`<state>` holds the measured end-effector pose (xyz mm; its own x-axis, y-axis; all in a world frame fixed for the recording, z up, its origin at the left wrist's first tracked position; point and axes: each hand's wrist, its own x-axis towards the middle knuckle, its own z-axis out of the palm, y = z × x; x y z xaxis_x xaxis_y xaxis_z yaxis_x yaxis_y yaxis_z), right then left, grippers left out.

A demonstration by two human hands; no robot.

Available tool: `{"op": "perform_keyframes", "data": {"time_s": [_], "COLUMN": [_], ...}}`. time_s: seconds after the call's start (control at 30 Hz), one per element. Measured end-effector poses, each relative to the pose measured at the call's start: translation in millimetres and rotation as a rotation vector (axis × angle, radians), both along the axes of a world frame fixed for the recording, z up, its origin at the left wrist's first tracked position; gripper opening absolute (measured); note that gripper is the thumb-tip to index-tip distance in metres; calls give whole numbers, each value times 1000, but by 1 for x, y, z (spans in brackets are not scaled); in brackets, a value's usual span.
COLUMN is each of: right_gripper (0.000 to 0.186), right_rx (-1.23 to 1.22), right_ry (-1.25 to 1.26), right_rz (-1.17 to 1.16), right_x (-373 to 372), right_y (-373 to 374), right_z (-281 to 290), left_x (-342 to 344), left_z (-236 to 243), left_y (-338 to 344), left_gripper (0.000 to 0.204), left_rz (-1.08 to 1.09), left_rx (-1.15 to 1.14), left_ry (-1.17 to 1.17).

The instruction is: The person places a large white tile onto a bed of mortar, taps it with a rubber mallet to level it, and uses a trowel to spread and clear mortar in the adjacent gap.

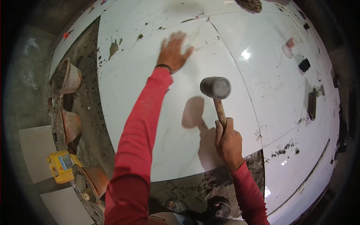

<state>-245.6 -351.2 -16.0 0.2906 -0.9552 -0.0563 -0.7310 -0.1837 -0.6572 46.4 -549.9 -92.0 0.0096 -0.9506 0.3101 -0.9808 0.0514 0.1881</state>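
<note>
My right hand [229,144] is wrapped round the wooden handle of a rubber mallet [215,87]. Its dark, round head is raised over a large white floor tile [176,150], and its shadow falls on the tile to the left. Palm down with fingers spread, my left hand [173,52] is at the tile's far part, slightly blurred. Whether the palm presses on the surface is hard to tell. Thin dark joints part this tile from neighbouring white tiles [262,67] beyond and to the right.
Orange-brown pans [71,125] and a yellow jug [63,165] stand along the left, beside bare grey mortar [88,97]. Pale tiles [35,150] lie farther left. A black block [304,65] and a dark bar [311,105] rest on the right tiles. More mortar [180,191] shows near my feet.
</note>
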Motion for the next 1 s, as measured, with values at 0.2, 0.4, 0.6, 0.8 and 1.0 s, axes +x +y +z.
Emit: {"op": "perform_keyframes", "data": {"time_s": [0.2, 0.4, 0.6, 0.8, 1.0], "right_gripper": [24, 26, 25, 20, 20], "right_rx": [11, -17, -266, -218, -278], "right_ry": [72, 212, -72, -136, 341], "right_rz": [152, 329, 256, 181, 440], "right_x": [44, 82, 110, 149, 141], "right_y": [-15, -35, -50, -57, -69], "right_z": [14, 9, 19, 79, 13], "left_x": [144, 152, 150, 146, 147], "left_z": [6, 0, 4, 2, 6], "left_y": [53, 58, 56, 60, 64], "left_gripper": [74, 74, 71, 73, 72], "left_rz": [450, 437, 418, 460, 464], "left_rx": [147, 117, 29, 36, 33], "left_ry": [-37, -53, -21, 24, 42]}}
